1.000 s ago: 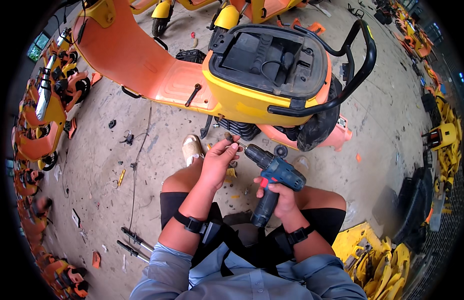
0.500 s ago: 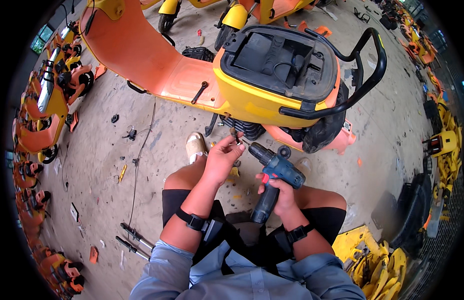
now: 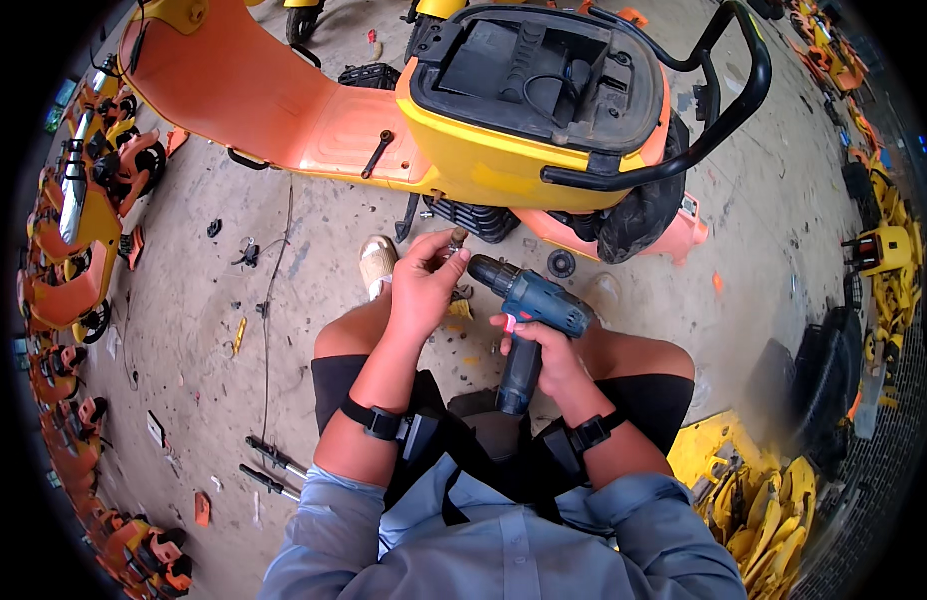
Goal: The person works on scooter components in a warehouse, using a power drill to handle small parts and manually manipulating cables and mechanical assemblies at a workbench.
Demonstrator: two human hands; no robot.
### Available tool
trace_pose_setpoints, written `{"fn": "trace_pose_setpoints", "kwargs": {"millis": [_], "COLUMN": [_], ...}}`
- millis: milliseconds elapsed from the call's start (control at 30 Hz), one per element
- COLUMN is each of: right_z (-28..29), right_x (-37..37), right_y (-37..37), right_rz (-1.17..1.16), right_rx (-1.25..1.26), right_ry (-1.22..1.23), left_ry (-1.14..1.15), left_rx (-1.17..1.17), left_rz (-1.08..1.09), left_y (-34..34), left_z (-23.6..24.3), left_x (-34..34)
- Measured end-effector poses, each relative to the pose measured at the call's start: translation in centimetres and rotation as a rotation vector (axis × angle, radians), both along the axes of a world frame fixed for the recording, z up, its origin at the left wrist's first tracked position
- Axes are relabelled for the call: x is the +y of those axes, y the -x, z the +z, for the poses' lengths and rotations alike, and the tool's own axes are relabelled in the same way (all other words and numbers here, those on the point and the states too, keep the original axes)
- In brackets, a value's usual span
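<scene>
My right hand (image 3: 552, 352) is wrapped around the grip of a blue-grey cordless drill (image 3: 544, 300), which points up and left. Its black chuck (image 3: 494, 274) sits right beside the fingertips of my left hand (image 3: 424, 288). Those fingers pinch a small brownish metal part (image 3: 458, 238), its lower end hidden by the fingers. Ahead of both hands stands an orange and yellow scooter (image 3: 504, 178) with its seat off and the black storage tub (image 3: 544, 85) exposed. On its footboard lies a dark wrench-like tool (image 3: 379, 154).
A black ring-shaped part (image 3: 562, 263) lies on the floor beyond the drill. Yellow panels (image 3: 764, 520) are heaped at the lower right. More scooters (image 3: 94, 240) line the left side. A cable (image 3: 274, 290) crosses the concrete, and a black rail (image 3: 719, 100) juts from the scooter's rear.
The drill's chuck has come closer to my left fingertips; the thin bit seen at its front no longer shows. The view has tilted down, so the scooter sits higher in the picture.
</scene>
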State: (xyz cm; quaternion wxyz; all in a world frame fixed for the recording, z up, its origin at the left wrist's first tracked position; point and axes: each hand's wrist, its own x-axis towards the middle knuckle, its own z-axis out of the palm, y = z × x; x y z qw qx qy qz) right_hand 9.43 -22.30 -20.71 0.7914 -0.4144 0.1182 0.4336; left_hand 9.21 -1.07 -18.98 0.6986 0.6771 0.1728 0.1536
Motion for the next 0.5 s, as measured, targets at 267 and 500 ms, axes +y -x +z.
{"fn": "trace_pose_setpoints", "kwargs": {"millis": [267, 500], "right_z": [-0.13, 0.02], "right_x": [0.13, -0.16], "right_y": [-0.09, 0.05], "right_rz": [0.013, 0.017], "right_rx": [0.001, 0.0], "right_ry": [0.028, 0.006], "left_ry": [0.278, 0.351], "left_rx": [-0.011, -0.047], "left_rz": [-0.03, -0.045], "left_y": [-0.1, -0.24], "left_z": [0.82, 0.81], "left_x": [-0.44, -0.4]}}
